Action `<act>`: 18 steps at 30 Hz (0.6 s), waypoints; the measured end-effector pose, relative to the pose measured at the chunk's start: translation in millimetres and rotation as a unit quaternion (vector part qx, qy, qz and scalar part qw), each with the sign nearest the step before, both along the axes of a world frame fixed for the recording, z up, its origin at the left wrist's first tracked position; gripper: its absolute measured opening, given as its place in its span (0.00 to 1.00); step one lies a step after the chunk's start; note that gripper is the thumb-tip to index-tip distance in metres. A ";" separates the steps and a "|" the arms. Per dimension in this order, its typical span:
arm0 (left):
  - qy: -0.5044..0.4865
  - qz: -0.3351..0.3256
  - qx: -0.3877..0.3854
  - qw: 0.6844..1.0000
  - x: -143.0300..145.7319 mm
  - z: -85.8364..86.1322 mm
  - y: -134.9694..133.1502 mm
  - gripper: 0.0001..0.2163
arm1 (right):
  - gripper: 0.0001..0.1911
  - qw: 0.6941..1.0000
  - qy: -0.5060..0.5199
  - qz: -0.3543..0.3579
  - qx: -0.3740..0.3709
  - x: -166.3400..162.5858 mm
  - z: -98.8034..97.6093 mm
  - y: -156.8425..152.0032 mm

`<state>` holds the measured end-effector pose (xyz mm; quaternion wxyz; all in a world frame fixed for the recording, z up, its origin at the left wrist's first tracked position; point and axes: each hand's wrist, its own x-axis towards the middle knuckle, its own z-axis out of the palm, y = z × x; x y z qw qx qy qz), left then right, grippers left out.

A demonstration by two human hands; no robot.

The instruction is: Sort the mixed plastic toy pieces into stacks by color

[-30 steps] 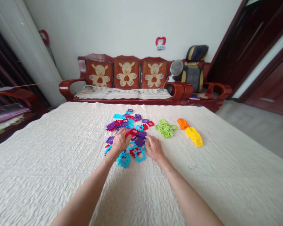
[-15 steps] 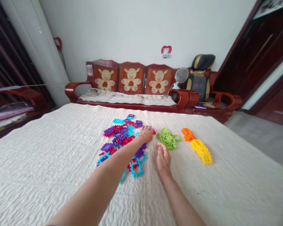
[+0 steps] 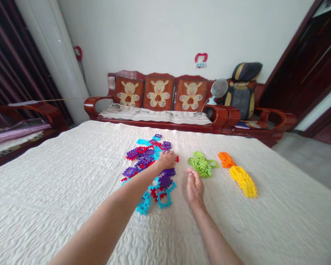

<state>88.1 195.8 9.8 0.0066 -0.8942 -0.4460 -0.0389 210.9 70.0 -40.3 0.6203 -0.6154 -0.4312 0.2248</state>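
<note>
My left hand (image 3: 167, 159) reaches over the right edge of a mixed heap of interlocking plastic pieces, its fingers apart and touching them. The heap holds purple pieces (image 3: 165, 180), turquoise frames (image 3: 143, 203) and red ones (image 3: 156, 193). One red piece (image 3: 177, 159) shows just past my left fingertips. On its side on the cover lies my right hand (image 3: 195, 187), loosely cupped, with nothing visible in it. Just beyond it sits a pile of green pieces (image 3: 201, 164). Farther right are a row of orange pieces (image 3: 226, 160) and a row of yellow pieces (image 3: 243, 182).
A cream quilted cover (image 3: 79, 176) spreads under everything. Behind it stands a wooden sofa (image 3: 193, 127) with bear-patterned cushions (image 3: 159, 92). A small fan (image 3: 219, 88) and a chair with a massage pad (image 3: 239, 99) are at the right.
My left hand has drawn back to the left, onto the heap's edge. My right hand keeps nearly the same place. The whole view has shifted slightly.
</note>
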 end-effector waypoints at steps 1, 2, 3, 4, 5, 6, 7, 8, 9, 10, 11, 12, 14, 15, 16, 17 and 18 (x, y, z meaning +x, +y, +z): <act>0.003 0.000 0.001 1.000 -4.6 1.1 -0.5 0.13 | 0.24 1.000 -0.004 0.000 0.002 -0.3 -0.4 0.2; 0.005 0.000 0.001 1.000 -8.7 2.3 -0.8 0.13 | 0.24 1.000 -0.011 0.000 0.006 -0.6 -0.7 0.3; 0.007 0.001 0.002 1.000 -11.8 3.7 -0.8 0.14 | 0.24 1.000 -0.019 0.001 0.010 -1.0 -0.9 0.2; 0.009 0.005 0.003 1.000 -13.8 5.1 -0.7 0.15 | 0.23 1.000 -0.026 0.003 0.013 -1.5 -0.9 0.0; 0.010 0.011 0.003 1.000 -14.4 6.6 -0.8 0.16 | 0.23 0.999 -0.033 0.005 0.015 -1.9 -0.9 -0.3; 0.012 0.020 0.003 1.000 -13.7 8.1 -1.3 0.17 | 0.22 0.999 -0.038 0.006 0.016 -2.4 -0.7 -0.7; 0.012 0.029 0.004 0.999 -11.8 9.4 -2.5 0.18 | 0.22 0.999 -0.042 0.005 0.016 -2.8 -0.6 -1.1; 0.012 0.036 0.006 0.999 -9.0 10.4 -4.8 0.18 | 0.22 0.999 -0.045 0.004 0.015 -3.2 -0.5 -1.6; 0.010 0.040 0.008 0.999 -5.5 10.9 -8.3 0.18 | 0.21 0.999 -0.046 0.003 0.014 -3.4 -0.5 -1.9; 0.008 0.039 0.010 0.999 -1.8 10.7 -12.7 0.17 | 0.21 0.999 -0.046 0.004 0.014 -3.5 -0.7 -2.0; 0.007 0.035 0.011 0.999 1.6 9.7 -18.0 0.17 | 0.21 0.999 -0.045 0.005 0.014 -3.4 -0.9 -2.0; 0.007 0.030 0.010 0.999 4.3 8.0 -23.5 0.16 | 0.22 0.999 -0.045 0.007 0.015 -3.2 -1.3 -1.7; 0.012 0.022 0.005 1.000 6.6 3.0 -33.8 0.15 | 0.22 0.999 -0.043 0.010 0.018 -2.7 -2.3 -0.7; 0.015 0.017 0.005 1.000 5.9 0.3 -37.7 0.15 | 0.22 0.999 -0.042 0.010 0.022 -2.5 -2.7 0.0; 0.015 0.011 0.005 1.000 4.2 -2.0 -40.1 0.15 | 0.22 0.999 -0.041 0.011 0.025 -2.4 -3.1 0.7; 0.014 0.004 0.006 1.000 1.5 -3.7 -41.0 0.15 | 0.22 0.999 -0.040 0.011 0.027 -2.3 -3.4 1.3; 0.010 -0.002 0.006 1.000 -1.5 -4.5 -40.5 0.15 | 0.22 0.999 -0.040 0.012 0.029 -2.3 -3.7 1.8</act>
